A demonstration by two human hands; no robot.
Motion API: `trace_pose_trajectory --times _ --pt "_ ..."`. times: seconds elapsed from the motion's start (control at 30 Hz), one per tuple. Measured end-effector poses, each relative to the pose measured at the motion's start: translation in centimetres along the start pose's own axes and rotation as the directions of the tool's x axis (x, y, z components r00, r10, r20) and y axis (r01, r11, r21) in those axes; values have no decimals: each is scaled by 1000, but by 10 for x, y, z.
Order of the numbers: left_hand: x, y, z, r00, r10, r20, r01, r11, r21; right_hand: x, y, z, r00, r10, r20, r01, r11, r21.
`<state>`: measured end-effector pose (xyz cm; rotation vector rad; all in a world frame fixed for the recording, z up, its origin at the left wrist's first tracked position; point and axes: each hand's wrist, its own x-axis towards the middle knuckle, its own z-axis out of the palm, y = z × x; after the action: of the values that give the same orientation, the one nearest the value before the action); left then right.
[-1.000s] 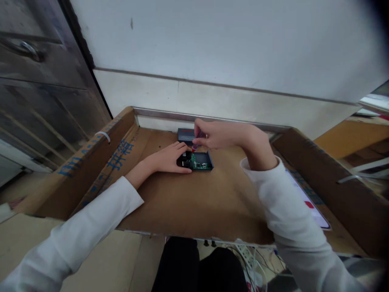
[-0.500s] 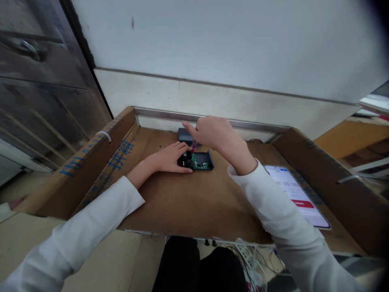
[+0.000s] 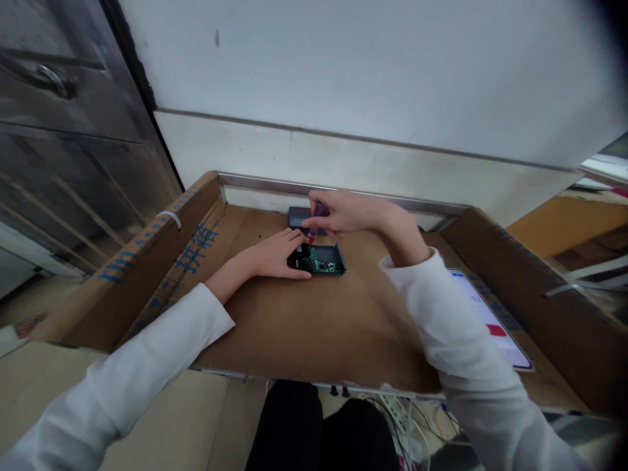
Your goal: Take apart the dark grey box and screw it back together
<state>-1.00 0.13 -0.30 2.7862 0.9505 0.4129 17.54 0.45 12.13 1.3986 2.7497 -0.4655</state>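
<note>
A small dark open case [image 3: 335,257] with a green circuit board [image 3: 324,264] inside lies on the brown cardboard surface [image 3: 304,327]. My left hand [image 3: 273,255] rests flat against the case's left end, fingers stretched out. Just above the case my right hand [image 3: 343,214] is closed around a small screwdriver with a purple-red handle [image 3: 318,212], its tip pointing down at the board's left part. A dark flat lid [image 3: 297,216] lies behind the case, partly hidden by my right hand.
Cardboard flaps [image 3: 147,255] rise at the left and right of the work surface. A phone with a lit screen [image 3: 490,324] lies at the right, partly under my right sleeve. A metal rail and white wall stand behind. Cables [image 3: 407,418] hang below the front edge.
My right hand swung left over the lid with a finger out, then came back and now grips the screwdriver upright above the case. My left hand has not moved.
</note>
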Motion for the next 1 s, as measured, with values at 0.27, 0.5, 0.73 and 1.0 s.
trace_pose_trajectory --times 0.27,0.5,0.73,1.0 --pt "-1 2 -3 1000 12 0 -12 999 -49 8 -9 12 933 207 -295 -280 931 -232" --pt "0 1 -3 1000 14 -8 -14 997 -71 -17 14 -8 917 240 -318 -238 970 46" --pt "-1 -1 3 999 -3 -35 -2 991 -137 -38 78 38 503 529 -684 49 772 633" --pt "-3 4 9 978 -28 -206 -19 975 -220 -26 116 82 489 839 -239 425 10 905"
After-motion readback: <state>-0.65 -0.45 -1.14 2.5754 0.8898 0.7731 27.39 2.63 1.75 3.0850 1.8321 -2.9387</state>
